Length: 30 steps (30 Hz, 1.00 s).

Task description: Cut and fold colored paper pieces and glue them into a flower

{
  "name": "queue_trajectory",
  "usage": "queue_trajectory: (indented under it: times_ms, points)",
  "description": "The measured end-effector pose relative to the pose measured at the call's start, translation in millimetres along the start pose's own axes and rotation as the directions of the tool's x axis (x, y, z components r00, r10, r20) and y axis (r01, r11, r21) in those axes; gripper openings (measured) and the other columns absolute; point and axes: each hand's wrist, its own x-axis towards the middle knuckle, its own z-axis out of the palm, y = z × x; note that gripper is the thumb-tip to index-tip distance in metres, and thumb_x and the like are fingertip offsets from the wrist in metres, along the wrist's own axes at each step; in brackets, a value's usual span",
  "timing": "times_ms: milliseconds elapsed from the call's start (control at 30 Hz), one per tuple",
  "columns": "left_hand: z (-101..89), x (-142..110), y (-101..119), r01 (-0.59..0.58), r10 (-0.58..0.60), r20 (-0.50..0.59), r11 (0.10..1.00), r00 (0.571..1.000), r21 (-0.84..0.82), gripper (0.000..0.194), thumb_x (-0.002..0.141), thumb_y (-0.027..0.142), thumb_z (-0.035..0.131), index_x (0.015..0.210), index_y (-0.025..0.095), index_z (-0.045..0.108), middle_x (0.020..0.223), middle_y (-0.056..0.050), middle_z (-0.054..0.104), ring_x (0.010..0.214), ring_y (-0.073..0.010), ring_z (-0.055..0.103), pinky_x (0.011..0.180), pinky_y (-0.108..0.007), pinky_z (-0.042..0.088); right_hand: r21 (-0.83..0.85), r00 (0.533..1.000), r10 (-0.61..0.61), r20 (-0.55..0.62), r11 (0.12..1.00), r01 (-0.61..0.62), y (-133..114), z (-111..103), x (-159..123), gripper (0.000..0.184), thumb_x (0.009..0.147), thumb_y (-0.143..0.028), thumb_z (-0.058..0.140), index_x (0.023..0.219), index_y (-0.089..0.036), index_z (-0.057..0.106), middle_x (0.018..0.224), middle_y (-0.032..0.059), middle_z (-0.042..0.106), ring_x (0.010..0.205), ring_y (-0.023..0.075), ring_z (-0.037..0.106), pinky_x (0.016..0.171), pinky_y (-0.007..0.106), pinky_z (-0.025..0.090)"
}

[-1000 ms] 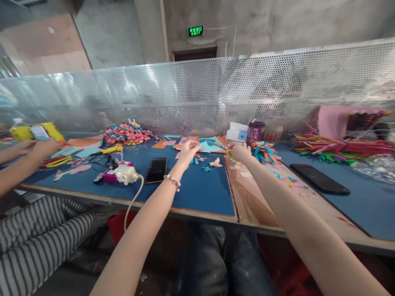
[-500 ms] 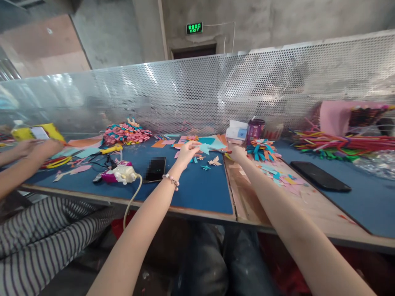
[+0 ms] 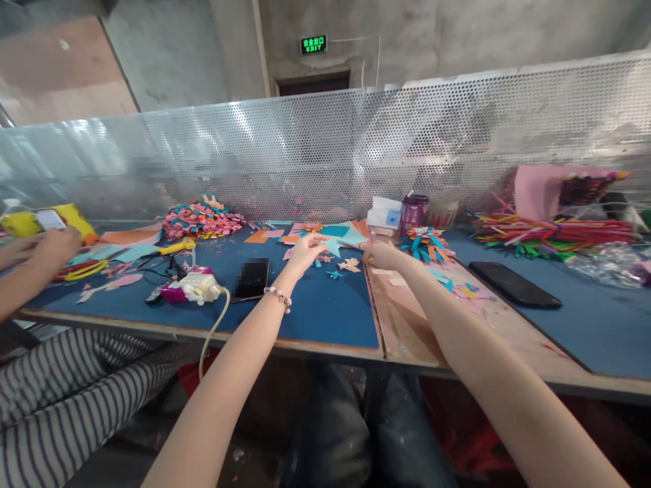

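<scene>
My left hand (image 3: 304, 253) reaches out over the blue mat (image 3: 325, 305), its fingers pinched on a small teal paper piece (image 3: 333, 245). A beaded bracelet sits on that wrist. My right hand (image 3: 382, 255) is closed at the mat's right edge, gripping what looks like yellow-handled scissors (image 3: 354, 247) whose blades point at the teal piece. Small cut paper shapes (image 3: 349, 264) lie on the mat just below both hands. Sheets of teal, orange and pink paper (image 3: 336, 232) lie behind them.
A black phone (image 3: 249, 278), a white and pink glue gun (image 3: 196, 286) with its cord, and a paper-flower pile (image 3: 203, 218) lie left. A purple cup (image 3: 413, 213), a second phone (image 3: 513, 285) and coloured strips (image 3: 549, 234) lie right. A co-worker's hands (image 3: 41, 247) work at far left.
Both hands have drifted slightly left and closer together. The teal piece now sits between my left fingers and the scissor blades. The view has shifted a little.
</scene>
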Motion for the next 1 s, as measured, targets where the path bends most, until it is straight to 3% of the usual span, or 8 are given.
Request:
queue_trajectory:
  times_ms: [200,267,333,433,567,767,900,1000]
  points:
    - [0.4,-1.1,1.9,0.028,-0.028,0.013,1.000,1.000,-0.001,0.019,0.079,0.012,0.061,0.098,0.011,0.060,0.099,-0.012,0.063,0.076,-0.0167,0.066,0.064,-0.031,0.057,-0.046,0.990,0.016,0.143,0.999,-0.010,11.0,-10.4,-8.8,0.027,0.064,0.000,0.054,0.066,-0.017,0.075,0.069,0.0068,0.070,0.067,0.0195,0.061,0.062,0.026,0.040]
    - [0.6,-1.4,2.2,0.026,-0.026,0.021,1.000,0.999,0.007,0.020,0.078,0.012,0.061,0.098,0.011,0.061,0.102,-0.013,0.063,0.077,-0.0164,0.066,0.065,-0.031,0.057,0.041,0.995,-0.007,0.098,0.999,0.003,9.1,-11.7,-11.0,0.029,0.066,-0.001,0.050,0.068,-0.016,0.075,0.071,0.0056,0.070,0.068,0.0187,0.062,0.063,0.025,0.041]
    - [0.9,-1.9,1.9,0.018,-0.018,0.032,1.000,0.999,0.012,0.022,0.077,0.012,0.062,0.099,0.012,0.061,0.103,-0.013,0.062,0.077,-0.0165,0.066,0.066,-0.032,0.057,0.243,0.999,-0.026,-0.024,0.970,0.031,1.2,-12.0,-13.0,0.030,0.072,-0.006,0.047,0.079,-0.016,0.075,0.080,0.0039,0.072,0.076,0.0178,0.063,0.068,0.024,0.044]
    - [1.2,-2.3,0.5,-0.001,0.001,0.068,1.000,0.998,0.009,0.025,0.076,0.011,0.063,0.101,0.013,0.060,0.103,-0.012,0.064,0.079,-0.0173,0.067,0.066,-0.031,0.057,0.530,0.983,-0.057,-0.175,0.836,0.143,-18.8,-11.9,-14.7,0.029,0.086,-0.027,0.046,0.097,-0.017,0.071,0.094,0.0030,0.071,0.087,0.0178,0.063,0.079,0.025,0.045]
    - [0.6,-2.0,-1.7,-0.037,0.038,0.136,0.999,0.990,-0.013,0.026,0.076,0.012,0.063,0.101,0.014,0.060,0.095,-0.010,0.066,0.081,-0.0174,0.067,0.068,-0.030,0.057,0.671,0.977,-0.061,-0.204,0.718,0.185,-42.1,-7.5,-12.6,0.039,0.086,-0.048,0.050,0.090,-0.014,0.070,0.090,0.0051,0.070,0.084,0.0192,0.062,0.074,0.027,0.047]
    - [0.8,-1.8,-1.9,-0.051,0.056,0.193,0.998,0.980,-0.030,0.025,0.077,0.011,0.062,0.102,0.015,0.059,0.093,-0.008,0.066,0.078,-0.0145,0.066,0.070,-0.029,0.055,0.913,0.989,0.108,-0.099,0.404,0.048,-53.4,6.5,-4.9,0.035,0.085,-0.045,0.051,0.080,-0.013,0.065,0.081,0.0061,0.067,0.073,0.0146,0.061,0.062,0.023,0.049]
    - [2.2,-2.0,-2.3,-0.020,0.024,0.182,1.000,0.983,-0.024,0.022,0.075,0.007,0.061,0.095,0.014,0.058,0.099,-0.008,0.063,0.075,-0.0121,0.064,0.070,-0.029,0.055,0.940,0.995,0.061,-0.078,0.336,0.053,-57.0,7.6,-5.8,0.029,0.077,-0.041,0.063,0.070,-0.013,0.063,0.068,0.0021,0.061,0.064,0.0112,0.057,0.060,0.021,0.049]
    - [2.9,-3.4,-1.2,0.015,-0.013,0.174,1.000,0.985,-0.006,0.018,0.072,0.005,0.063,0.086,0.013,0.055,0.091,-0.003,0.059,0.069,-0.0098,0.062,0.070,-0.029,0.054,0.949,0.997,0.034,-0.071,0.310,0.057,-57.4,6.6,-8.2,0.025,0.076,-0.039,0.066,0.074,-0.013,0.065,0.069,0.0019,0.062,0.064,0.0110,0.058,0.060,0.022,0.050]
